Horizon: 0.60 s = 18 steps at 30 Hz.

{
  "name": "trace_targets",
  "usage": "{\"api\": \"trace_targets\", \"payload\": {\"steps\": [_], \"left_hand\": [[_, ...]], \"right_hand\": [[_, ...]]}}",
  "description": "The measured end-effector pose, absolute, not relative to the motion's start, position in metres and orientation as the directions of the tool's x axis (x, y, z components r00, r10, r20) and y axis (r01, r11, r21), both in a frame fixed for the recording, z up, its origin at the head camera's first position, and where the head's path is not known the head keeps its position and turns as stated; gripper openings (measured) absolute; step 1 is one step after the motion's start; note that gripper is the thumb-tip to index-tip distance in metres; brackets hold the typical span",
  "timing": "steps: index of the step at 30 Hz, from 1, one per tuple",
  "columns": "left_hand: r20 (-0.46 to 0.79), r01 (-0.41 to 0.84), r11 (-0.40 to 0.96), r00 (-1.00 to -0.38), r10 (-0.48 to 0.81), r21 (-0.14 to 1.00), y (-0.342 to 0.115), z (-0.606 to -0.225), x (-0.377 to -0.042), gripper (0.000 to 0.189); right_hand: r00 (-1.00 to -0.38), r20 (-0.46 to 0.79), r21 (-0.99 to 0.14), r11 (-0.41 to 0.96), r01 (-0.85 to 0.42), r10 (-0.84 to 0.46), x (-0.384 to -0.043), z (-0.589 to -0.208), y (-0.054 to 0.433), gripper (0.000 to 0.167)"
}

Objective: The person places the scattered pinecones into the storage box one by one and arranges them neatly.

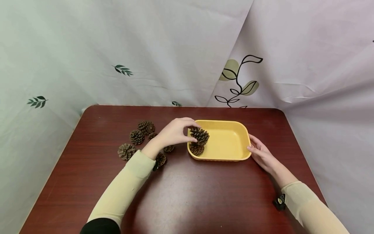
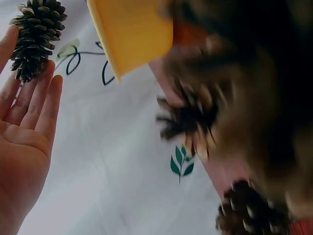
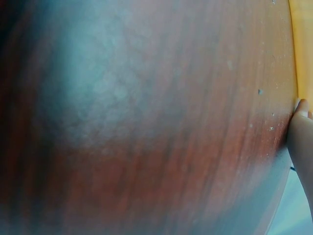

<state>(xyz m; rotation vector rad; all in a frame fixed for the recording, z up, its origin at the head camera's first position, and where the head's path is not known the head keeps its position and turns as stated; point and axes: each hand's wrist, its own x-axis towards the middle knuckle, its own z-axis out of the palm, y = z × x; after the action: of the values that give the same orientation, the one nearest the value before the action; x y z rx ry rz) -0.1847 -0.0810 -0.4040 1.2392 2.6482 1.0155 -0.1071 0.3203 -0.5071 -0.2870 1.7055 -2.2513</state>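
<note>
Between thumb and fingers my left hand (image 1: pixel 176 130) pinches a brown pine cone (image 1: pixel 200 135) over the left end of a yellow rectangular tray (image 1: pixel 226 158). In the left wrist view that pine cone (image 2: pixel 38 36) stands at the fingertips of the left hand (image 2: pixel 24 152). Another pine cone (image 1: pixel 196 149) lies inside the tray at its left end, partly covered by the held one. My right hand (image 1: pixel 262 156) holds the tray's right end, thumb on the near side of the rim. Only a sliver of the right hand (image 3: pixel 303 132) shows in the right wrist view.
Several loose pine cones (image 1: pixel 137 137) lie on the dark red table (image 1: pixel 187 195) left of the tray, some partly behind the left forearm. One pine cone (image 1: pixel 161 159) sits beside the left wrist. A pale cloth (image 1: pixel 163 48) with leaf prints hangs behind the table.
</note>
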Motion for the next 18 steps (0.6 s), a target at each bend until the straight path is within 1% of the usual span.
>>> {"api": "trace_targets", "payload": {"steps": [7, 12, 18], "left_hand": [[0.176, 0.669, 0.471, -0.663, 0.727, 0.575, -0.06, -0.413, -0.185, 0.046], [0.151, 0.691, 0.462, -0.63, 0.761, 0.557, -0.049, -0.42, -0.183, 0.047], [0.161, 0.722, 0.44, -0.598, 0.785, 0.534, -0.041, -0.431, -0.18, 0.046]], "right_hand": [[-0.933, -0.022, -0.96, -0.253, 0.12, -0.36, -0.106, -0.508, 0.321, 0.049], [-0.932, -0.012, -0.957, -0.267, 0.116, -0.363, -0.106, -0.508, 0.32, 0.049], [-0.93, -0.002, -0.954, -0.277, 0.112, -0.368, -0.107, -0.507, 0.319, 0.05]]}}
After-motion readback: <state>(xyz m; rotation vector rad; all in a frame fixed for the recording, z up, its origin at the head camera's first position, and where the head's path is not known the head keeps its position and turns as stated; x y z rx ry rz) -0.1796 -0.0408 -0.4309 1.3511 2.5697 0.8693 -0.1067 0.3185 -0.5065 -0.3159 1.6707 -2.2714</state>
